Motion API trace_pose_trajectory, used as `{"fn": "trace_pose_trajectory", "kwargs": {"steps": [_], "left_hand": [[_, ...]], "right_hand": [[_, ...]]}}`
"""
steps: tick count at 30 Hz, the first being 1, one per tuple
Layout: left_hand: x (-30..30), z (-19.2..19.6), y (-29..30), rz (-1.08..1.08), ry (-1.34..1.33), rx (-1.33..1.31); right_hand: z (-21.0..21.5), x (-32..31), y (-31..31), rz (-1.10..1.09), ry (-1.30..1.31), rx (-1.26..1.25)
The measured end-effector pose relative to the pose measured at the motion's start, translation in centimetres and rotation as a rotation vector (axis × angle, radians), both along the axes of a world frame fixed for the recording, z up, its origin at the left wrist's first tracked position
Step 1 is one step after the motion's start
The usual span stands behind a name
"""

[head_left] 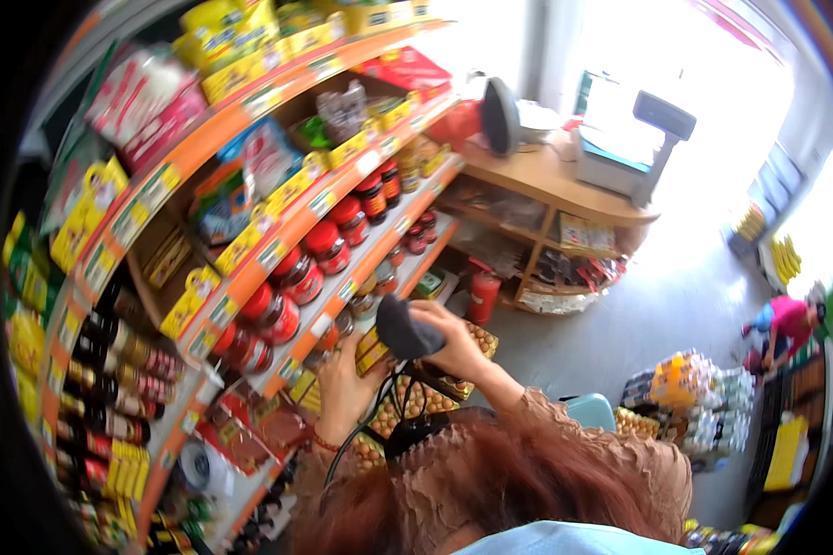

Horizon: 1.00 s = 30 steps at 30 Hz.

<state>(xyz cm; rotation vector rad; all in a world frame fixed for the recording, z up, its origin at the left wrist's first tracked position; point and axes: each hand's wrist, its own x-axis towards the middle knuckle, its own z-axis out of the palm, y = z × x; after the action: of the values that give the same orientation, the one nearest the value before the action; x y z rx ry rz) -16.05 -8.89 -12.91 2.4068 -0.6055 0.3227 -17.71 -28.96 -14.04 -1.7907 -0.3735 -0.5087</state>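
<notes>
My right hand (pixel 455 344) is closed around a dark grey rounded thing that looks like a handheld scanner (pixel 409 331). A black cord (pixel 350 446) loops below it and runs down past my left wrist. Close by on the left, my left hand (pixel 341 390) has its fingers and thumb around a small yellow box (pixel 370 351), just beside the scanner's head. Both hands are in front of the lower shelves. Trays of eggs (pixel 424 400) lie beneath them, partly hidden by my arms and the cord.
Shelves with red-lidded jars (pixel 326 242), bottles (pixel 111 375) and bagged goods (pixel 148 97) fill the left. A wooden counter (pixel 546 176) with a scale (pixel 611 162) stands ahead. A red fire extinguisher (pixel 482 298) is beside it. Wrapped bottle packs (pixel 690 398) and another person (pixel 787 326) are at right.
</notes>
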Motion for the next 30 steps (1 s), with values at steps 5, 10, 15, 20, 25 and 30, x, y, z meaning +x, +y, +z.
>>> {"fn": "trace_pose_trajectory", "kwargs": {"steps": [5,10,15,20,25,30], "left_hand": [[1.0,3.8,5.9,0.084,-0.247,-0.302],[4.4,9.1,14.0,0.256,-0.568,-0.690],[11.7,12.7,21.0,0.341,-0.558,-0.364],[16.4,14.4,20.9,0.449,-0.357,0.084],[19.6,15.9,21.4,0.699,-0.132,0.576],[20.4,17.7,18.2,0.817,0.026,0.637]], "right_hand": [[-3.2,-0.3,-4.5,-0.446,0.195,0.035],[-9.7,-2.3,-11.1,-0.571,0.281,0.489],[-10.3,-4.0,-13.2,-0.534,0.401,0.655],[-10.4,-3.6,-13.1,-0.511,0.406,0.769],[-10.6,-3.7,-12.4,-0.577,0.373,0.772],[-10.5,-5.0,-12.8,-0.547,0.404,0.749]]}}
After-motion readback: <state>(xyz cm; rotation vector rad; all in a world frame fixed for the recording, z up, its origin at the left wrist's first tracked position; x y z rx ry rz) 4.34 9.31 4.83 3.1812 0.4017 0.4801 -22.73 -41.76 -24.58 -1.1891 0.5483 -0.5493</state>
